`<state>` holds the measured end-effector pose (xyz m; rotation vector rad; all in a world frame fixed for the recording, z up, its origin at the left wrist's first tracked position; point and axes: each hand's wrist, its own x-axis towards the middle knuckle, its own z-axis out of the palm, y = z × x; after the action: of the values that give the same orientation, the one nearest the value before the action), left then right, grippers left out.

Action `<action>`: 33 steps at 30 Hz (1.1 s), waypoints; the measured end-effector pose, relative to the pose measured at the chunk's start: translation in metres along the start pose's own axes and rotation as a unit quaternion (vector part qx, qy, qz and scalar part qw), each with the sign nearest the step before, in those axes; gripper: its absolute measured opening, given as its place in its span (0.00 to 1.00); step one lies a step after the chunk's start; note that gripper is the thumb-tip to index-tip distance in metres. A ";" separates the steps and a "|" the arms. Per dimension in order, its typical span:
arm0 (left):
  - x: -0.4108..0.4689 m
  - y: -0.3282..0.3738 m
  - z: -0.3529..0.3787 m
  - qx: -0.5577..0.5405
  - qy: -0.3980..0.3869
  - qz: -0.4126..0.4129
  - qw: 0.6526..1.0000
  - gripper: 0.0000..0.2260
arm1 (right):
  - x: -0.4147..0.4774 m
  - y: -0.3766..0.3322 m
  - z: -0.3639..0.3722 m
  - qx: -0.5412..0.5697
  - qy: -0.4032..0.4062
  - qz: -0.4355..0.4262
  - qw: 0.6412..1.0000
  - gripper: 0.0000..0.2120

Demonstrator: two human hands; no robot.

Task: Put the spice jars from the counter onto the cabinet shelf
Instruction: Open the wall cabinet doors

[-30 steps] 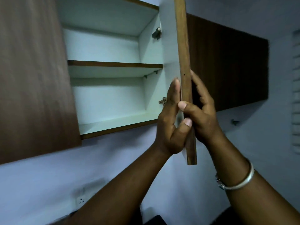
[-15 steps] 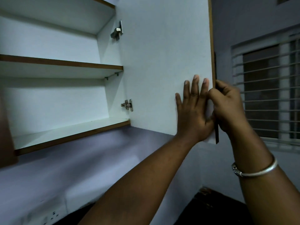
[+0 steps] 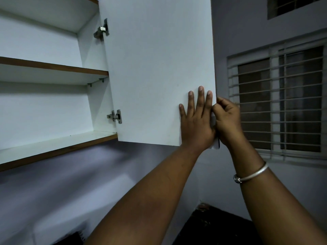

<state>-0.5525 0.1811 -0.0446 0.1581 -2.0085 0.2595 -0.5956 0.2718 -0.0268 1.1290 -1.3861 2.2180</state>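
Note:
The wall cabinet stands open, its white door [image 3: 155, 68] swung wide to the right on two metal hinges. My left hand [image 3: 196, 119] lies flat with straight fingers against the door's inner face near its lower right corner. My right hand [image 3: 227, 119] curls round the door's free edge just beside it. Inside, the lower shelf [image 3: 58, 142] and the upper shelf [image 3: 53, 67] are white with brown front edges and bare. No spice jars or counter top show in this view.
A barred window [image 3: 281, 101] fills the wall to the right of the door. The pale wall runs below the cabinet. A dark surface [image 3: 215, 227] shows at the bottom right, and a metal bangle [image 3: 251, 175] sits on my right wrist.
The door has swung from edge-on to wide open towards the right. My left hand went from cupping the door's edge to lying flat on its inner face; the right keeps its grip.

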 end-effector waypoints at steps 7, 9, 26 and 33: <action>-0.004 -0.014 -0.034 -0.110 -0.067 0.023 0.991 0.33 | -0.021 -0.013 0.025 -0.050 0.141 -0.052 0.987 0.18; -0.012 -0.028 -0.053 -0.128 -0.092 0.032 0.987 0.33 | -0.035 -0.021 0.041 -0.120 0.196 -0.158 0.960 0.21; -0.130 -0.251 -0.289 0.393 -0.048 -0.011 0.918 0.33 | -0.151 -0.071 0.323 0.220 -0.214 -0.004 0.952 0.20; -0.163 -0.321 -0.386 0.504 -0.075 -0.253 0.822 0.39 | -0.182 -0.128 0.455 0.194 -0.435 0.116 0.871 0.29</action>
<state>-0.0727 -0.0331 0.0068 1.3911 -1.6947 0.9634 -0.1888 -0.0261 0.0222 2.4426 -1.4232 2.2968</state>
